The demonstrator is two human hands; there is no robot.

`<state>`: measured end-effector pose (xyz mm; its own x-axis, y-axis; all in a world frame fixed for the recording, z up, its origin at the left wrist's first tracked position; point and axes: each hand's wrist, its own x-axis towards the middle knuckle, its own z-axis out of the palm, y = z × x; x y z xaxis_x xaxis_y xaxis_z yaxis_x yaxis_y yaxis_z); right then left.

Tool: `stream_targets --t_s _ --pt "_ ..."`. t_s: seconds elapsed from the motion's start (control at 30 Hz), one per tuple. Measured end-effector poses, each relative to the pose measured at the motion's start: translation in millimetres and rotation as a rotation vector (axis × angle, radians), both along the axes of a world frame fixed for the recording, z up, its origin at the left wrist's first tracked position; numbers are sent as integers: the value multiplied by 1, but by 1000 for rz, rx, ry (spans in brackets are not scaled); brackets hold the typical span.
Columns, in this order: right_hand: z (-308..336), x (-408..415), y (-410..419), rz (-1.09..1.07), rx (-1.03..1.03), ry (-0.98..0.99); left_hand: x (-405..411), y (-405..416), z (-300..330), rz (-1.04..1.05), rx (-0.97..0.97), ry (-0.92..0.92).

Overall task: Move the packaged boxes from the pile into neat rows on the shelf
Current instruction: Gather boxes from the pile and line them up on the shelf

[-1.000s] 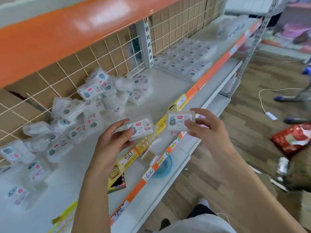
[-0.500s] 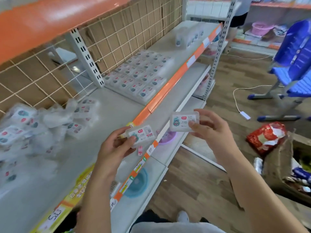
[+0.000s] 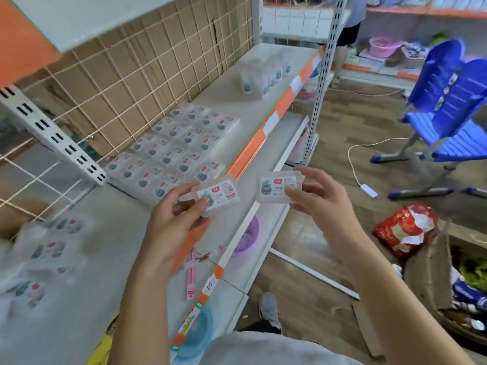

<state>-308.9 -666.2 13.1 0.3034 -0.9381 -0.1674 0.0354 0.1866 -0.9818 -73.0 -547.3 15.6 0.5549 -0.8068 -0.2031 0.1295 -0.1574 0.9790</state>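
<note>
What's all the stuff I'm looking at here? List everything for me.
Held boxes: two, clear with white labels, one in each hand, left and right.
Neat rows: many clear boxes, laid flat on the shelf ahead.
Loose pile: clear boxes, blurred, near left on the shelf.
Standing boxes: a few, clear, farther along the shelf.
Shelf: one, pale grey with orange front strip.
Chair: one, blue, on the floor at right.
Red bag: one, on the floor at right.
Purple basin: one, lower shelf.
Left hand: grips a box.
Right hand: grips a box.
</note>
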Motion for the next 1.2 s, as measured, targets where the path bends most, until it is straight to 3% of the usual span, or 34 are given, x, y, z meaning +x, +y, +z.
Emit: stream_targets --t_s 0.37,0.77,1.2 --pt "4 53 -111 92 8 -7 36 -85 9 91 71 -106" --pt "5 104 -222 433 -19 127 17 -150 3 300 196 -286" --pt "-3 140 -289 693 -121 262 -6 -192 -9 477 487 -509"
